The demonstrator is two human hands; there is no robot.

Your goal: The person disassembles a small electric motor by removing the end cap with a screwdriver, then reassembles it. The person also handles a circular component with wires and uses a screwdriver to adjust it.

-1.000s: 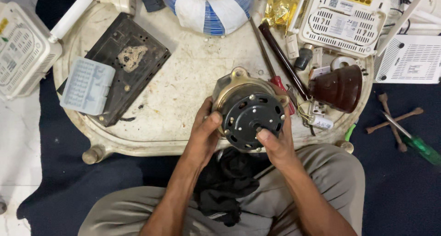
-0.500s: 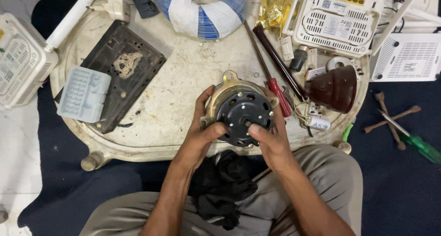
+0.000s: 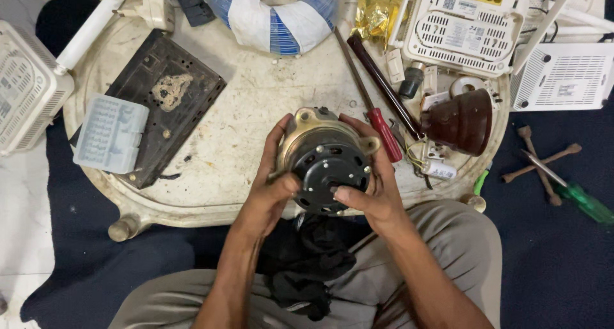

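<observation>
Showing a small electric motor (image 3: 325, 161) held over the near edge of a round, stained white tabletop (image 3: 256, 111), above the seated person's lap. The motor has a dull brass-coloured housing with mounting lugs and a round black end plate pierced by vent slots and small screws; the black face is turned toward the camera.

At far left lie a white vented box (image 3: 25, 86), a pale blue plastic case (image 3: 110, 134) and a dark, worn flat plate (image 3: 167, 98). A coil wrapped in blue and white (image 3: 275, 18) sits at the top centre.

The left hand (image 3: 272, 188) is curled around the motor's left side, fingers (image 3: 276, 137) on the housing and thumb pressed on the black plate's rim. The right hand (image 3: 374, 188) cups the right side, its thumb laid across the plate's lower edge and fingers wrapped behind the housing. Both hands are closed on the motor.

To the right lie a red-handled screwdriver (image 3: 382, 134), a dark brown cone-shaped cover (image 3: 464, 121), two white routers (image 3: 467, 25) and, on the dark blue floor mat (image 3: 563, 258), a green-handled screwdriver (image 3: 579, 198).
</observation>
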